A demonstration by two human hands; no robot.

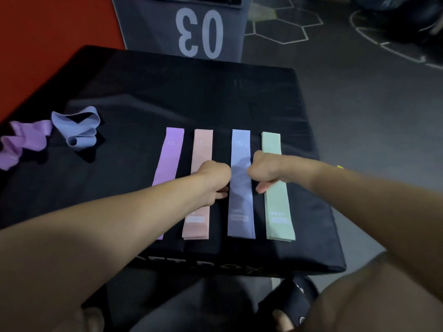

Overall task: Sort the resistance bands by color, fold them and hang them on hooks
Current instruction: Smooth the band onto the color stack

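Note:
Four resistance bands lie flat side by side on a black padded box point(143, 92): purple point(167, 159), pink point(202, 144), blue point(241, 212) and green point(278, 212). My left hand point(213, 178) sits at the blue band's left edge, lying over the pink band, with its fingers curled down. My right hand point(263, 171) sits at the blue band's right edge, lying over the green band, its fingers curled too. Both hands appear to pinch the blue band at mid-length, where it is wrinkled. No hooks are in view.
Two loose crumpled bands lie at the box's left: a blue one point(76, 130) and a purple one point(21, 140). Beyond the box stands a grey block marked 03 point(191, 32), beside a red mat point(48, 20). My sandalled foot point(292, 303) is below the box's front edge.

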